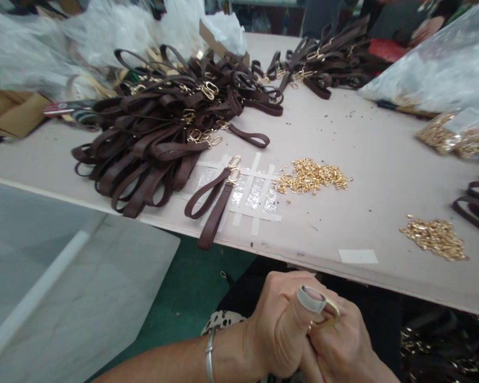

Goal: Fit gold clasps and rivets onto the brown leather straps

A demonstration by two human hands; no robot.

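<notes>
My left hand (pixel 277 324), with a silver bracelet (pixel 209 354) at the wrist and white tape (pixel 311 300) round the thumb, is closed and pressed against my right hand (pixel 343 340). Fingers of the right hand are curled in too. Between them shows part of a gold metal clasp (pixel 333 311); whatever else they grip is hidden. Both hands are in front of the table's near edge. On the table beyond lie two dark brown wrist straps (pixel 217 213) with gold clasps, one strap end hanging over the edge.
A big heap of brown straps (pixel 155 133) covers the table's left, with another strap pile (pixel 323 58) behind. Small gold pieces lie in two piles (pixel 311 175) (pixel 435 236). Clear tape strips (pixel 255 194), a white paper slip (pixel 358 256) and plastic bags (pixel 443 64) are around.
</notes>
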